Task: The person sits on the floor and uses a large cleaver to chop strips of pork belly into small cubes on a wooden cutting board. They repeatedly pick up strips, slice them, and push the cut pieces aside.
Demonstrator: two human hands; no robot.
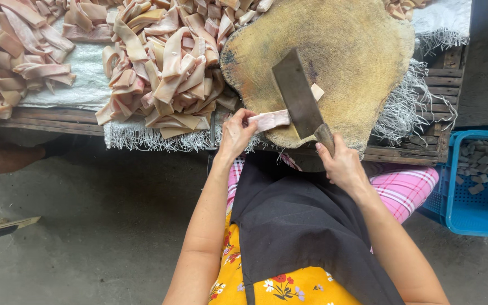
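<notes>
- Risk: my left hand (235,133) pins the pale pink strip (272,120) right beside the cleaver (299,96) blade. If the strip slides or my fingertips creep forward, the edge meets them.
- Risk: strip looks slick and sits at the near rim of the round wooden chopping block (340,51). A skewed push could drag it off the edge toward my black apron (295,220).
- Risk: the block overhangs the slatted wooden surface (52,117) on the near side. Heavy pressure there might rock it.
- Left fingers: curled narrow, tips pressing down on the strip's near end, thumb tucked in. Holding it flat, not lifting it.
- Right hand (343,166): fingers wrapped tight round the cleaver handle, fully closed. Blade lies across the strip, tip pointing away from me.
- A small cut piece (317,91) lies just past the blade on the block.
- The heap of uncut strips (165,68) sits on white sacking to the left, touching the block's edge.
- Blue crate (481,186) with small cut bits is on the floor, right, well apart.
</notes>
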